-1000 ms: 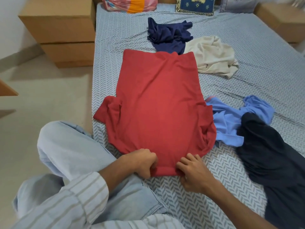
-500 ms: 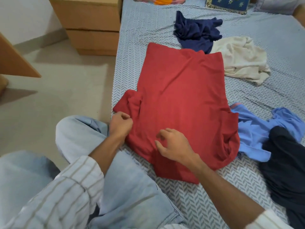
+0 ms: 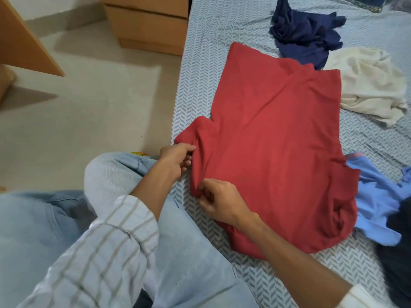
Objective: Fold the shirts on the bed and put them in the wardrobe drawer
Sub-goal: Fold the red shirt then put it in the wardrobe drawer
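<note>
— Starting at the left, what is seen?

— A wooden panel (image 3: 26, 41) is cut off by the left edge, and a wooden drawer unit (image 3: 146, 23) is set against the side of the bed (image 3: 200, 70). Between them a wide stretch of pale floor (image 3: 89, 112) is left bare, right up to the mattress edge. Light jeans (image 3: 111, 218) and a striped sleeve (image 3: 100, 252) are seen low in the view.

— And the hands?

— The left hand (image 3: 175, 161) is held at the bed's edge, and the fabric just below the left sleeve of the red shirt (image 3: 278, 152) is pinched by its fingers. The right hand (image 3: 220, 203) is placed just beside it, nearer the viewer, and the same side edge of the shirt is gripped between its curled fingers. The hands are kept close but apart.

— Where is the shirt laid?

— It is spread flat on the patterned sheet, its left sleeve reaching the mattress edge.

— What is found further right?

— A navy garment (image 3: 307, 32) is touched by the shirt's far edge; a cream garment (image 3: 369, 85) is bunched just beside it. A light blue shirt (image 3: 378, 203) is overlapped by the red shirt's right side, and a dark garment (image 3: 398, 252) is cut off by the right edge. Bare sheet is left along the near edge.
</note>
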A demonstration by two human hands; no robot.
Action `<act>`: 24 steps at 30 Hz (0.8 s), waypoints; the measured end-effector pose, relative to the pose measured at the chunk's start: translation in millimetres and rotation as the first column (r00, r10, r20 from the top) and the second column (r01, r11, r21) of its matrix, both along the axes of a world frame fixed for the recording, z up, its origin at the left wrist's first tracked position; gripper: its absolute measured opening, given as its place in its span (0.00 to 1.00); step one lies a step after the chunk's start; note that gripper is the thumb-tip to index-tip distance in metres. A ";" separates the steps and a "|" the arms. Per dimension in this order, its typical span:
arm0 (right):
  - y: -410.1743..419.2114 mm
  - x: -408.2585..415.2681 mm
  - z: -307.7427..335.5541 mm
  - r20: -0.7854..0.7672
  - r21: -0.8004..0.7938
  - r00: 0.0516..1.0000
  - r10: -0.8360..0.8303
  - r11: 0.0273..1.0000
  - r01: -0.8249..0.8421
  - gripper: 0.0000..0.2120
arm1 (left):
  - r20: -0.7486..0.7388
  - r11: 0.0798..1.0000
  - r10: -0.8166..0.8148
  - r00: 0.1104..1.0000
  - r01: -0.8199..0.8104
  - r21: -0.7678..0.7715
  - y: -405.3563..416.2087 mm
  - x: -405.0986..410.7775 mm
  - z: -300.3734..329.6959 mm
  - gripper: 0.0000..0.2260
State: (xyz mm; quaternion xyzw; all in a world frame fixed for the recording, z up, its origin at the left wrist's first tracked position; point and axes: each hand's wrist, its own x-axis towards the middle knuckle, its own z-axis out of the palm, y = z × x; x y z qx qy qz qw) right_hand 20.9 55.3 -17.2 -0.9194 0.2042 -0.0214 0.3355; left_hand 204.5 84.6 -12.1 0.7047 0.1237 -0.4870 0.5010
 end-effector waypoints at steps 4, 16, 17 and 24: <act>-6.8 -2.2 1.8 0.042 0.049 0.999 0.017 0.999 -0.019 0.09 | -0.023 0.903 0.381 0.924 -0.377 -0.205 -5.8 13.4 4.3 0.02; -56.6 6.1 20.5 -0.300 0.809 0.757 -0.580 0.266 0.524 0.09 | 0.857 0.789 -0.267 0.442 0.610 -0.069 1.0 -39.8 20.4 0.05; -66.6 3.9 22.9 -0.334 0.828 0.721 -0.608 0.177 0.533 0.11 | 0.852 0.708 -0.386 0.354 0.706 0.027 0.8 -43.3 18.5 0.04; -116.1 3.9 13.1 -0.463 0.495 0.706 -0.536 0.504 0.708 0.03 | 0.817 0.669 -0.513 0.264 0.719 0.188 -2.0 -52.7 -0.3 0.05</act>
